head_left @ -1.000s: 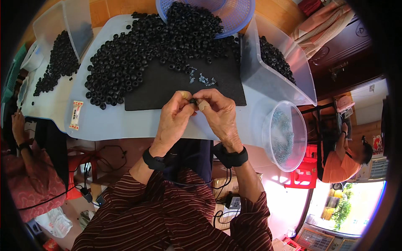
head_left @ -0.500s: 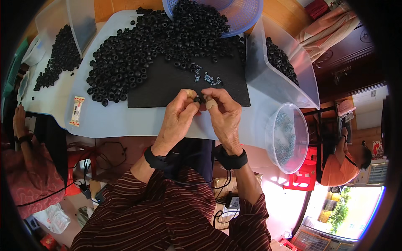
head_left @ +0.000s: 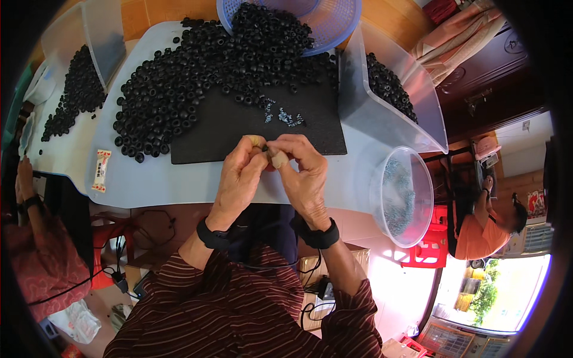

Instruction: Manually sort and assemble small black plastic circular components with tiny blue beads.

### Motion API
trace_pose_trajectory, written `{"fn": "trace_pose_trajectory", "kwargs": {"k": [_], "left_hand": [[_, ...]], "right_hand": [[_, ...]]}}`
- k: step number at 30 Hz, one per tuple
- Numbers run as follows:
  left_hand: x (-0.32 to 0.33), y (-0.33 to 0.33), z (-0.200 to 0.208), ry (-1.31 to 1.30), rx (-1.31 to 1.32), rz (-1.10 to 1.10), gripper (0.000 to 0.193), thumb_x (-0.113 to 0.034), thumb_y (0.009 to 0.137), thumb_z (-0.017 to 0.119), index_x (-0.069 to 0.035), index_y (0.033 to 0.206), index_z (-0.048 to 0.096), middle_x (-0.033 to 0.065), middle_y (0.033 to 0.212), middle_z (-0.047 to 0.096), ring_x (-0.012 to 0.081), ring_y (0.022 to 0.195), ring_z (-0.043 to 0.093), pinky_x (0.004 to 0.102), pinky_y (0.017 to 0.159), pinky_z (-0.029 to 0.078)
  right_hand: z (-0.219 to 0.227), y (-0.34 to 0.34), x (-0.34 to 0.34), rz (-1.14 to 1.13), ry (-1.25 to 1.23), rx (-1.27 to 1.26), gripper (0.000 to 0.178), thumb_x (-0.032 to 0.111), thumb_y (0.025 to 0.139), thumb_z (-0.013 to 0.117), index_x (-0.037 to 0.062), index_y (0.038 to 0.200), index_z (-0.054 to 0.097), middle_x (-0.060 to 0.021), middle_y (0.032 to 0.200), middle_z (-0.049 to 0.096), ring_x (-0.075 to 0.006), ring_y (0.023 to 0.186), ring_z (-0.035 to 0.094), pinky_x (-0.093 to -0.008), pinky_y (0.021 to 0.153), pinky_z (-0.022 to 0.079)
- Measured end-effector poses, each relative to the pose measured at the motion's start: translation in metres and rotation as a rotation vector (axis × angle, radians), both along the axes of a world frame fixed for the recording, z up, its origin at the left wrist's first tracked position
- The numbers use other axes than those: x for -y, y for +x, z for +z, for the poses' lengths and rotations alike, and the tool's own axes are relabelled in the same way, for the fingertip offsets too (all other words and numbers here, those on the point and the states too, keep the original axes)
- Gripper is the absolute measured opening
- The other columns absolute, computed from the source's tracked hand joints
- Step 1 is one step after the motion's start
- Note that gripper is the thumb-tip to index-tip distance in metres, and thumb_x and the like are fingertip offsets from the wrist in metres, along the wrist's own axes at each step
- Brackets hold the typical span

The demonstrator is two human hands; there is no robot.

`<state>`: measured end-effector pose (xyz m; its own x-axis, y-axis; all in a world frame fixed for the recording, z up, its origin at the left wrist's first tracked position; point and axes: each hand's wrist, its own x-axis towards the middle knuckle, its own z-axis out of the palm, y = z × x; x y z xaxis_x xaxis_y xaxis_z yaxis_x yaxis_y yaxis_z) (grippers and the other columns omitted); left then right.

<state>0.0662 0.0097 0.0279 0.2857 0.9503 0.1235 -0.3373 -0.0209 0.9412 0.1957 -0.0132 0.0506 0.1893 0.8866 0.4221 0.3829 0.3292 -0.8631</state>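
Observation:
Over the near edge of a black mat (head_left: 221, 128), my left hand (head_left: 236, 179) and my right hand (head_left: 305, 182) meet fingertip to fingertip. Both are closed in a pinch around a small black ring-like part (head_left: 265, 148), which the fingers mostly cover. Beyond them on the mat lie small, pale-blue glassy pieces (head_left: 290, 119) in a little cluster. A large heap of hollow black round parts (head_left: 158, 92) spreads over the table, left of and behind the mat.
A blue perforated basket (head_left: 337, 24) stands at the back. Clear bins with black parts flank the table, one right (head_left: 361, 113), one left (head_left: 111, 53). A round clear tub (head_left: 424, 206) holds tiny bluish pieces. A wrapped snack (head_left: 101, 170) lies front left. Other people sit left and right.
My view has shifted slightly, so the table and hands sit a little further left. My fingertips have drawn closer together around the black part, which now shows less.

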Motion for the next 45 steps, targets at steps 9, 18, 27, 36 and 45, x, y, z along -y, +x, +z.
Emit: {"fn": "trace_pose_trajectory", "kwargs": {"k": [9,18,27,36,45], "left_hand": [[-0.001,0.000,-0.001,-0.040,-0.003,-0.030,0.013,-0.009,0.092,0.050,0.001,0.101,0.052,0.0088,0.086,0.067,0.0099,0.076,0.057,0.0245,0.071,0.047],[-0.001,-0.001,0.001,-0.064,-0.005,-0.038,0.013,-0.007,0.091,0.050,0.000,0.101,0.052,0.0089,0.085,0.066,0.0103,0.075,0.057,0.0251,0.071,0.048],[-0.001,0.002,-0.003,-0.020,-0.015,-0.030,0.015,-0.006,0.090,0.051,0.002,0.103,0.054,0.0065,0.082,0.064,0.0086,0.075,0.057,0.0239,0.071,0.048],[-0.001,0.000,0.002,-0.016,-0.013,-0.037,0.014,-0.007,0.091,0.051,0.001,0.102,0.054,0.0067,0.085,0.065,0.0092,0.076,0.058,0.0235,0.071,0.047],[-0.001,0.001,-0.003,-0.005,-0.010,-0.050,0.013,-0.007,0.092,0.052,0.001,0.102,0.055,0.0070,0.087,0.066,0.0088,0.078,0.058,0.0232,0.072,0.048]], "right_hand": [[0.013,0.057,-0.045,-0.266,-0.118,0.645,0.013,0.003,0.075,0.064,0.0020,0.087,0.068,-0.0141,0.080,0.065,-0.0303,0.070,0.063,-0.0381,0.066,0.051],[0.021,0.047,-0.037,-0.191,-0.280,0.207,0.020,0.004,0.075,0.065,0.0029,0.095,0.068,-0.0094,0.080,0.066,-0.0180,0.069,0.064,-0.0293,0.065,0.051],[0.025,0.021,-0.007,0.169,-0.327,-0.052,0.018,-0.003,0.084,0.060,-0.0003,0.098,0.070,-0.0076,0.088,0.066,-0.0106,0.072,0.063,-0.0226,0.064,0.049],[0.027,0.018,-0.003,0.110,-0.347,-0.104,0.015,-0.005,0.085,0.058,-0.0022,0.095,0.068,-0.0099,0.089,0.068,-0.0144,0.076,0.068,-0.0262,0.071,0.054],[0.022,0.015,-0.005,0.150,-0.240,-0.008,0.015,-0.005,0.084,0.060,-0.0017,0.097,0.068,-0.0090,0.088,0.068,-0.0136,0.077,0.066,-0.0248,0.072,0.053]]}}
